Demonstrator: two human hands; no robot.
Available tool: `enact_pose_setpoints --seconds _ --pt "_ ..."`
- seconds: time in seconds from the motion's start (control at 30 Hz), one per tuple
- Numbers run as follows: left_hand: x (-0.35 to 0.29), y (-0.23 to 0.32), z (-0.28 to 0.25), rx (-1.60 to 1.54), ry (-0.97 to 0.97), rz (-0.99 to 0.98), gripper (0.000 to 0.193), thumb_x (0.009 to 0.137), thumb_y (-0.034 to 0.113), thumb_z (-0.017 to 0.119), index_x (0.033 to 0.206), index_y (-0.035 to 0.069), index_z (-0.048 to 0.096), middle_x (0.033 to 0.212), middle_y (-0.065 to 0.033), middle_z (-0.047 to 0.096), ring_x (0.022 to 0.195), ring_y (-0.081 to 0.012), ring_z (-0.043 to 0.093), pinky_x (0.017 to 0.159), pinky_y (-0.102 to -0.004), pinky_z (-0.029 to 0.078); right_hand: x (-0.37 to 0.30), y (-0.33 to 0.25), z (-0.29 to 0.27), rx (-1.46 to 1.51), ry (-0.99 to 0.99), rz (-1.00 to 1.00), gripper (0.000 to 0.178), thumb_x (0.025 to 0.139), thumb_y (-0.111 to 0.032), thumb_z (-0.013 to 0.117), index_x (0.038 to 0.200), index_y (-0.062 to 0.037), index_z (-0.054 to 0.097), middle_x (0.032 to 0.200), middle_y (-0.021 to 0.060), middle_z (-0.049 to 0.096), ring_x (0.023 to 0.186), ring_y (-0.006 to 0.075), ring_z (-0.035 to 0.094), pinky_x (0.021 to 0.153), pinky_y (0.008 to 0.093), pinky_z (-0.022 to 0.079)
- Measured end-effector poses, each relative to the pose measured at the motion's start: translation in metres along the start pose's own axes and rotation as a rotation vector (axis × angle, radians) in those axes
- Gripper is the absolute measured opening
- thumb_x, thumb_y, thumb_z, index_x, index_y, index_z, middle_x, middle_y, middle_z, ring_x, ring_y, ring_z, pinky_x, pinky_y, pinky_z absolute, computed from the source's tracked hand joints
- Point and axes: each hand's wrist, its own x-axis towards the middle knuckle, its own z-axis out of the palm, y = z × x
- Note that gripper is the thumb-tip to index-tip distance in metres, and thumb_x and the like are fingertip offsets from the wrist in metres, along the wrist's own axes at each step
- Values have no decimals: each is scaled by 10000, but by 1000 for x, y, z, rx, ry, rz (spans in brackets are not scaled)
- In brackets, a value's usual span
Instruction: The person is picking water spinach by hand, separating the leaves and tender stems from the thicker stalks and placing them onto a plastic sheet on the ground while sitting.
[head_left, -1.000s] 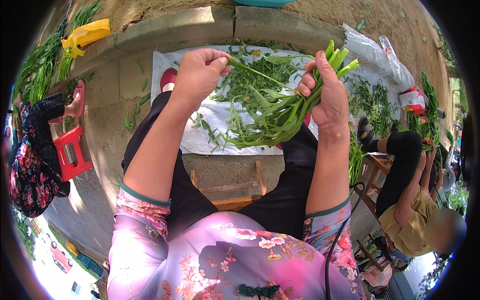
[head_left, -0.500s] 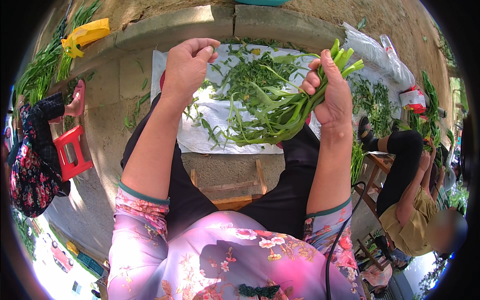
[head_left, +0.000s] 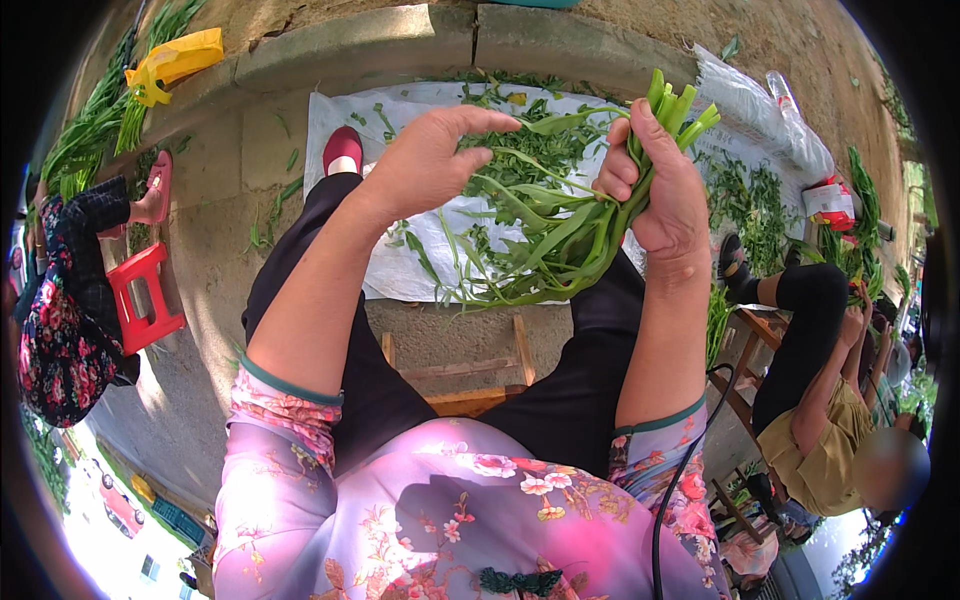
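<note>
My right hand (head_left: pixel 660 190) is closed around a bunch of water spinach (head_left: pixel 570 240). The cut, pale green stem ends stick up above its thumb, and the long leaves hang down toward the left. My left hand (head_left: pixel 428 160) is open, its index finger and thumb apart. Its index fingertip lies close to the tip of a leaf that reaches out from the bunch; whether they touch, I cannot tell. Plucked leaves (head_left: pixel 545 135) lie scattered below both hands on a white woven sheet (head_left: pixel 400 275) spread over the ground.
A concrete kerb (head_left: pixel 350 55) runs behind the sheet. On the left are a yellow bag (head_left: pixel 180 62), long greens and a red plastic stool (head_left: pixel 145 297) beside a seated person. Another person (head_left: pixel 820 400) sits on the right, near a clear bottle (head_left: pixel 782 92). A black cable (head_left: pixel 672 480) hangs by my right arm.
My left hand has moved right and slightly down toward the bunch, its pinched thumb and index finger parting. A red shoe now shows behind it. My right hand keeps its hold.
</note>
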Motion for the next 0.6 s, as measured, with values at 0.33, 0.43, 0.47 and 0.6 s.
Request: enact_pose_setpoints --seconds 0.33,0.43,0.47,0.6 --pt "1 1 2 -62 -103 -163 165 852 77 634 987 -9 677 863 -66 674 821 -117 606 742 -270 485 2 -1 -5 28 28 -22 339 932 -387 556 828 -65 554 567 -16 400 485 104 389 500 236 342" --pt "2 4 -4 -85 -100 -228 162 850 98 647 966 -11 678 829 -50 665 779 -99 592 717 -263 478 3 -1 -5 47 47 -32 340 932 -388 556 829 -64 555 567 -15 402 489 106 393 498 237 340" --pt "2 4 -4 -71 -95 -226 164 850 106 650 961 -12 677 824 -45 662 772 -94 589 711 -258 476 3 -1 -6 43 47 -37 341 932 -388 556 829 -63 555 566 -15 402 489 106 393 497 237 340" --pt "1 2 -7 -50 -69 -218 176 848 128 659 946 -18 670 810 -30 657 755 -80 581 690 -242 470 4 0 -9 111 31 -49 297 912 -306 611 805 -31 572 673 20 489 525 95 424 464 233 358"
